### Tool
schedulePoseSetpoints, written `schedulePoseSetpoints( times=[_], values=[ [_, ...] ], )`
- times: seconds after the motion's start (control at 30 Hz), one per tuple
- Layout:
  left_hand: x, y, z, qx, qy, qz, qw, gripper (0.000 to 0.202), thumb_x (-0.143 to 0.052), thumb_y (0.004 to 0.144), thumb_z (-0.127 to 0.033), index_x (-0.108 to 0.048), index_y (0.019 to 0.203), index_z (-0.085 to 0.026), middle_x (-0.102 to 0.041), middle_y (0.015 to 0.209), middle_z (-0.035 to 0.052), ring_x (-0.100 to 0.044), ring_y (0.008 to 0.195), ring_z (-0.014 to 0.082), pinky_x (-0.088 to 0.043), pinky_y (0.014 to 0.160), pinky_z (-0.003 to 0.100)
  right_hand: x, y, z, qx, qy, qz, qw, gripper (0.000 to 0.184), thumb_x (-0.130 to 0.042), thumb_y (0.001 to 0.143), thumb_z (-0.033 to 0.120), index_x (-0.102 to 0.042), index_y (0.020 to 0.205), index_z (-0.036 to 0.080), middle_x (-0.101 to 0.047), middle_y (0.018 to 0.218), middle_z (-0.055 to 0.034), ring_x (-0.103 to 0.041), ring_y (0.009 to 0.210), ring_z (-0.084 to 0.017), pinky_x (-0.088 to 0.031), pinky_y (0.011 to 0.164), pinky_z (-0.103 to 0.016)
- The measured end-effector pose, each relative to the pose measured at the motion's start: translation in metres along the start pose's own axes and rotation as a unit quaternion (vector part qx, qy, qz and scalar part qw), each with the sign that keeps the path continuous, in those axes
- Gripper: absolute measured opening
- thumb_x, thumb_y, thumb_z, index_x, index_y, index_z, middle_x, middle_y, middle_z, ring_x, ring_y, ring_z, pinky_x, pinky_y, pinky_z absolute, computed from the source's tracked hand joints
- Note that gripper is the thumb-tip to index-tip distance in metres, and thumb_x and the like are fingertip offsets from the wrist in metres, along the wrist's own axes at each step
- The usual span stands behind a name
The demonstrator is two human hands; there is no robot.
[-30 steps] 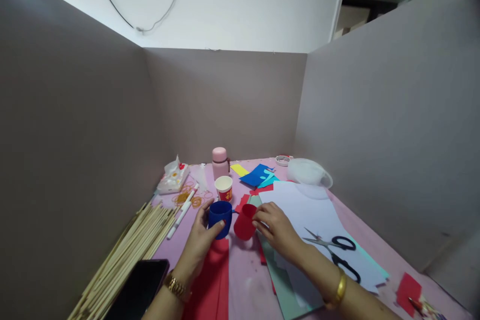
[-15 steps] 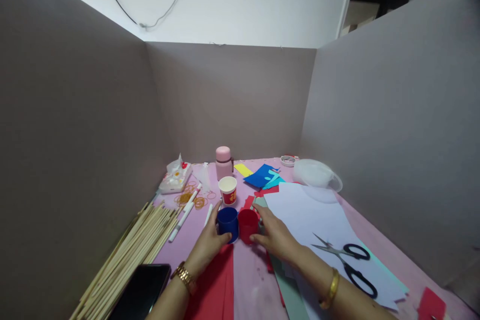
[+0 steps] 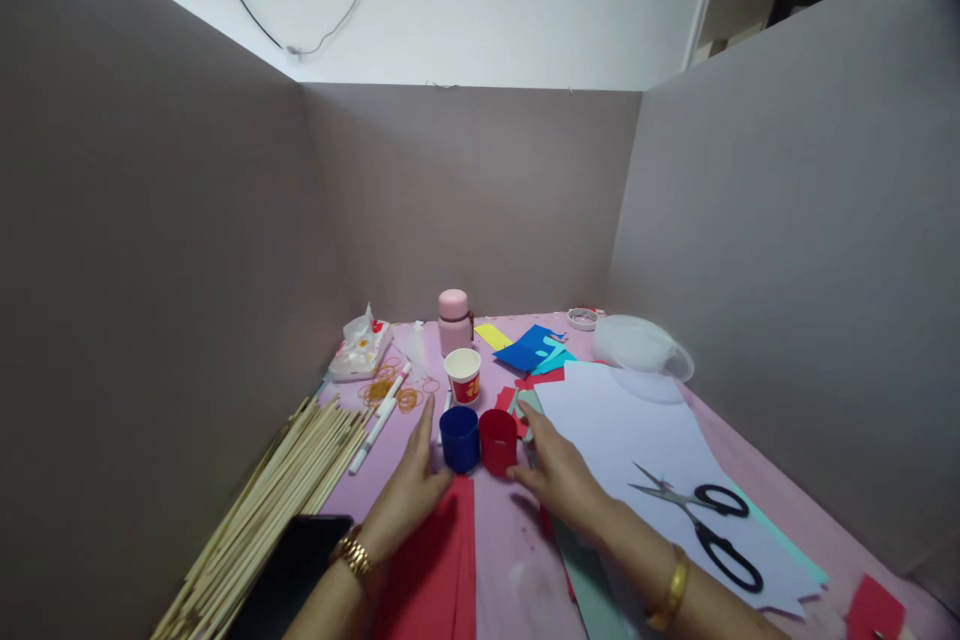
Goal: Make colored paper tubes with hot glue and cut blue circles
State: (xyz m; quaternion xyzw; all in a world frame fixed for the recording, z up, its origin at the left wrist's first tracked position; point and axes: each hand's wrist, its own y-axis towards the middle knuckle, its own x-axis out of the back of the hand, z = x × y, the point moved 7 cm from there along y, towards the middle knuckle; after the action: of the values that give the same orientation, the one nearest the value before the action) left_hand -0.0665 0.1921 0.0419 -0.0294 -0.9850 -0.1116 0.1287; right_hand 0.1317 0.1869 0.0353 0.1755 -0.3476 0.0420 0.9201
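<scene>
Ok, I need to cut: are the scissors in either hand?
No, the scissors lie on the white paper, clear of the left hand at the blue cup and the right hand at the red cup.

**Bench Inventory: Surrounding Items**

Left edge of the bench: a bundle of bamboo sticks, with a black phone at its near end.
Rear: a tissue pack, rubber bands, white markers and an upright pink flask, with a paper cup just in front of it.
Right: black-handled scissors lie on a white sheet — a clear lid and a tape roll sit beyond it.
Blue paper scraps lie between flask and lid.
</scene>
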Motion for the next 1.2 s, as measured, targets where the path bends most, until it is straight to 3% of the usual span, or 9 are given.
schedulePoseSetpoints(
  times=[0.07,0.17,0.27,0.33,0.47,0.63,0.87,1.0,1.2],
  values=[
    [0.016,-0.023,-0.009,0.001,0.052,-0.006,0.999,0.073,-0.063,0.069,-0.017,-0.038,0.138,-0.018,-0.029,0.151,0.0097,-0.017,0.14,0.0251,-0.007,0.113,0.041,0.012,-0.021,0.004,-0.003,0.006,-0.002,1.0,0.068,-0.056,0.077,0.019,-0.029,0.139,0.017,-0.048,0.133,-0.0176,-0.056,0.107,-0.027,-0.047,0.086,-0.042],
    [0.029,-0.068,-0.015,0.031,0.125,0.025,0.991,0.05,-0.065,0.071,-0.026,-0.06,0.121,-0.025,-0.049,0.139,0.0082,-0.034,0.133,0.0307,-0.015,0.111,0.048,0.02,-0.066,0.013,0.002,0.016,0.025,1.0,0.051,-0.051,0.082,0.023,-0.04,0.132,0.017,-0.059,0.12,-0.0155,-0.06,0.096,-0.025,-0.05,0.08,-0.04],
    [0.015,-0.114,-0.008,0.09,0.27,0.161,0.945,0.062,-0.066,0.065,-0.019,-0.056,0.124,-0.033,-0.043,0.144,0.0029,-0.031,0.135,0.0292,-0.02,0.111,0.048,0.008,-0.111,0.025,0.018,0.027,0.104,0.994,0.039,-0.051,0.082,0.021,-0.053,0.119,0.014,-0.064,0.11,-0.0162,-0.062,0.095,-0.025,-0.05,0.082,-0.039],
    [0.007,-0.134,-0.004,0.113,0.325,0.202,0.917,0.071,-0.065,0.061,-0.014,-0.051,0.128,-0.031,-0.037,0.146,0.0026,-0.026,0.137,0.0268,-0.019,0.111,0.045,-0.006,-0.134,0.032,0.027,0.03,0.158,0.987,0.036,-0.053,0.079,0.018,-0.058,0.114,0.011,-0.067,0.104,-0.0172,-0.064,0.093,-0.026,-0.051,0.081,-0.038],
    [-0.001,-0.145,-0.005,0.093,0.356,0.197,0.909,0.07,-0.062,0.065,-0.016,-0.046,0.132,-0.025,-0.036,0.146,0.0058,-0.027,0.137,0.0245,-0.019,0.112,0.043,-0.022,-0.159,0.039,0.033,0.016,0.203,0.978,0.032,-0.053,0.074,0.014,-0.064,0.104,0.008,-0.07,0.094,-0.0188,-0.066,0.085,-0.029,-0.053,0.074,-0.038],
    [0.0,-0.149,-0.004,0.065,0.344,0.191,0.917,0.068,-0.065,0.066,-0.019,-0.046,0.131,-0.029,-0.034,0.146,0.0045,-0.026,0.137,0.026,-0.02,0.111,0.047,-0.022,-0.17,0.04,0.033,0.015,0.183,0.983,0.029,-0.054,0.071,0.012,-0.068,0.096,0.01,-0.072,0.088,-0.0169,-0.067,0.08,-0.028,-0.052,0.07,-0.037],
    [0.001,-0.153,-0.004,0.021,0.307,0.134,0.942,0.04,-0.044,0.087,-0.036,-0.057,0.123,-0.027,-0.054,0.134,0.0055,-0.04,0.13,0.0273,-0.025,0.11,0.048,-0.025,-0.179,0.034,-0.001,0.102,0.146,0.984,0.025,-0.056,0.071,0.014,-0.07,0.092,0.014,-0.071,0.084,-0.0121,-0.063,0.077,-0.025,-0.045,0.07,-0.035],
    [0.013,-0.154,-0.004,0.044,0.278,0.081,0.956,0.043,-0.038,0.089,-0.04,-0.056,0.125,-0.026,-0.057,0.132,0.0052,-0.048,0.124,0.0287,-0.03,0.107,0.046,-0.043,-0.176,0.024,-0.152,0.34,0.131,0.919,0.015,-0.068,0.065,0.024,-0.07,0.077,0.016,-0.065,0.068,-0.0025,-0.055,0.066,-0.018,-0.039,0.064,-0.03],
    [0.03,-0.185,-0.006,0.085,0.185,-0.014,0.979,0.04,-0.05,0.082,-0.046,-0.064,0.115,-0.029,-0.068,0.115,0.0045,-0.055,0.115,0.0338,-0.04,0.1,0.041,-0.084,-0.159,0.046,-0.278,0.525,0.161,0.788,0.05,-0.052,0.071,0.066,-0.055,0.083,0.018,-0.059,0.067,0.0001,-0.054,0.051,-0.01,-0.037,0.043,-0.019]
  ],
)
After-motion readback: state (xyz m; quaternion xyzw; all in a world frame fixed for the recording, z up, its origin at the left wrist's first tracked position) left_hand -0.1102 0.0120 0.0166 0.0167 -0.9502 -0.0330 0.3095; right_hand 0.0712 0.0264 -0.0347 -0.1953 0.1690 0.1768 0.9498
